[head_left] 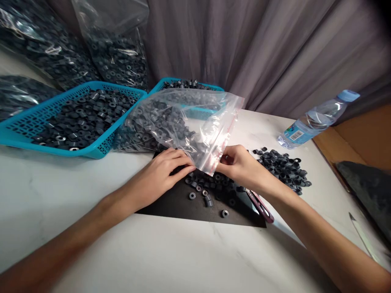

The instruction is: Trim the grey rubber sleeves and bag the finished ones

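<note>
A clear zip-lock bag (210, 134) partly filled with small dark grey ring-shaped parts (165, 122) lies tilted across the middle of the table. My left hand (166, 171) is closed, thumb and fingers pinching the near edge of the bag. At the bag's zip end, my right hand (236, 165) has its fingers curled round the plastic; some fingertips are hidden behind it. Beneath both hands is a black mat (171, 205) with loose grey rings (208, 201) on it. Purple-handled scissors (261, 207) rest on the mat's right side, by my right forearm.
A blue basket (94, 152) full of grey parts stands at left, another blue basket (200, 112) behind the bag. Large filled bags (119, 57) lean at back left. At right are a pile of dark caps (285, 169), a water bottle (317, 120), and a cardboard box (363, 126).
</note>
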